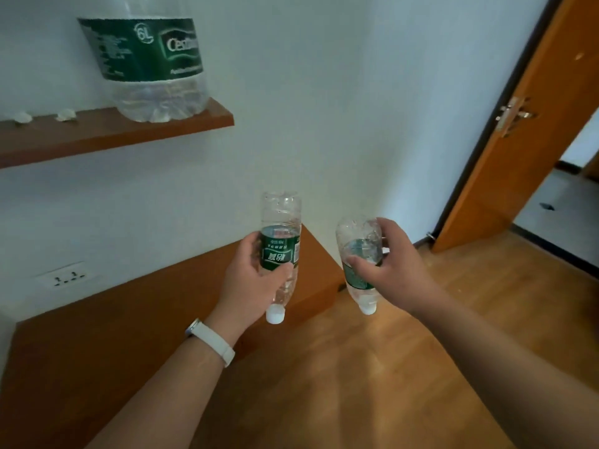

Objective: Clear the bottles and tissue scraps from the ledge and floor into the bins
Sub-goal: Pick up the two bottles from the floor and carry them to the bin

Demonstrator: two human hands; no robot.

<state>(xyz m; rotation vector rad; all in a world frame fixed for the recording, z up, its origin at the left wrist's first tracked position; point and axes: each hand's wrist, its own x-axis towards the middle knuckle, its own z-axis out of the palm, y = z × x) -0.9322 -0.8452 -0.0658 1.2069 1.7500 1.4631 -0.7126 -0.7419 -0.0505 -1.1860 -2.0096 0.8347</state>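
Observation:
My left hand point(251, 280) grips a small clear bottle point(281, 215) with a green label, held upside down with its white cap toward me. My right hand point(393, 264) holds a second small green-labelled bottle point(356, 236), also cap down. Both bottles hang in the air above the corner of a low wooden platform point(129, 319). On the wooden ledge point(107, 131) at the upper left stands a large clear 6L bottle point(146, 59) with a green label. Two white tissue scraps point(66, 115) point(22, 117) lie on the ledge to its left.
A white wall point(324, 108) stands straight ahead, with a socket point(64, 277) low on the left. An orange wooden door point(525, 124) stands ajar at the right, leading to a pale floor beyond. Wooden floor point(372, 367) spreads below my arms. No bin is in view.

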